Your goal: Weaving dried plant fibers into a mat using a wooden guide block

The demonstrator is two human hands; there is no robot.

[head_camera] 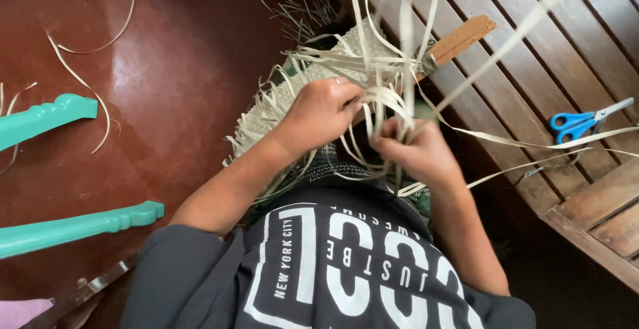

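A half-woven mat (276,103) of pale dried leaf strips lies across my lap, its loose ends fraying out on all sides. My left hand (319,113) rests on the mat's near edge with its fingers closed around several strips. My right hand (416,153) pinches a bunch of long pale strips (386,69) that rise up toward the camera and trail off to the right. The two hands sit close together at the mat's working edge. A flat wooden stick (462,36) pokes out from under the mat at the upper right.
Blue-handled scissors (579,123) lie on the slatted wooden bench (532,56) to the right. Two turquoise chair legs (73,226) stand at the left on the red-brown floor (173,76), where loose strips (80,79) are scattered.
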